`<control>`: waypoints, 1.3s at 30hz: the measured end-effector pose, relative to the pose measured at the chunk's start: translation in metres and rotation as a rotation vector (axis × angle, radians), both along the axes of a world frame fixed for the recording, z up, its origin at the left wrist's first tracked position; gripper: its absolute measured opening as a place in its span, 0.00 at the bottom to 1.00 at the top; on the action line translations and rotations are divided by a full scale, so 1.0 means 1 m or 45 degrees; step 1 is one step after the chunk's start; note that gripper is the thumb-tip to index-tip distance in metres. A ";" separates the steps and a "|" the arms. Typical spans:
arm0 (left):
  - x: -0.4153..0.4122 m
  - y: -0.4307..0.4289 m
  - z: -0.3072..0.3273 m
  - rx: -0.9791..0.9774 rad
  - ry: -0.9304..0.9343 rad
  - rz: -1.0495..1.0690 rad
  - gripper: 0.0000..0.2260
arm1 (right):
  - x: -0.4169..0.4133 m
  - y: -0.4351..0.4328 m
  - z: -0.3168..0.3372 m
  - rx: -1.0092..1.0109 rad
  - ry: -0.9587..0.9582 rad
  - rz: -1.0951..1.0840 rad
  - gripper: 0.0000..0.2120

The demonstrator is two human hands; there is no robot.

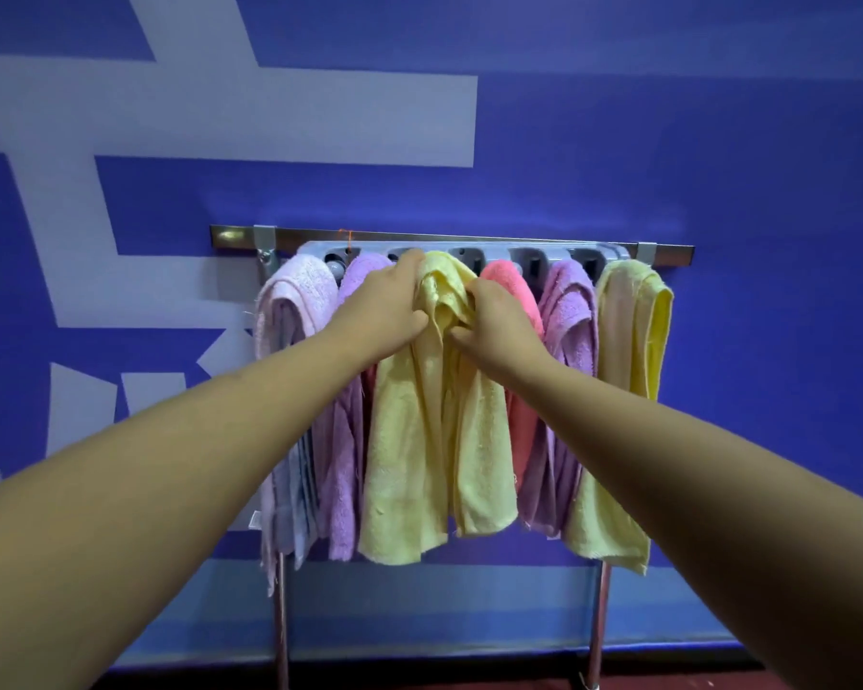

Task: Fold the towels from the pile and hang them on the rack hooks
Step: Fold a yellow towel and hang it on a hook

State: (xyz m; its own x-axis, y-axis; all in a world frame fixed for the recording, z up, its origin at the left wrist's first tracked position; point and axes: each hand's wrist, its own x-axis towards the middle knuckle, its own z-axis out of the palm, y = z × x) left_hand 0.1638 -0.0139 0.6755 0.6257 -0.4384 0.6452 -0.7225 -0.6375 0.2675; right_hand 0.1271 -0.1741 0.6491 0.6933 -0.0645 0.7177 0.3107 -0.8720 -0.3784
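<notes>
A grey hook rack (pixel 499 252) hangs from a metal rail (pixel 469 240) on a stand against the blue wall. Several towels hang from it: pale pink (pixel 295 311), purple (pixel 340 460), yellow (pixel 409 465), coral (pixel 521 425), a second purple (pixel 566 311) and a second yellow (pixel 629 331). My left hand (pixel 384 306) grips the top left of the middle yellow towel, close to the rack. My right hand (pixel 494 326) pinches that towel's bunched folds just to the right. The hook behind it is hidden.
Two metal legs (pixel 281 625) (pixel 598 625) carry the stand down to a dark red floor (pixel 678 682). The blue wall (pixel 718 141) with pale grey lettering stands directly behind. No towel pile is in view.
</notes>
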 end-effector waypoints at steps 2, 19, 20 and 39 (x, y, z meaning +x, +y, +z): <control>-0.004 -0.007 0.000 -0.001 0.036 0.075 0.28 | 0.004 0.000 -0.001 0.052 -0.019 -0.058 0.08; 0.013 -0.025 -0.026 -0.415 0.139 -0.015 0.30 | 0.021 0.001 -0.016 0.742 -0.031 0.211 0.11; 0.015 -0.024 -0.030 -0.412 0.140 -0.020 0.30 | 0.022 0.002 -0.022 0.612 0.016 0.184 0.09; 0.030 -0.021 -0.090 -0.146 0.376 0.094 0.35 | 0.015 -0.007 -0.077 0.374 0.146 0.121 0.21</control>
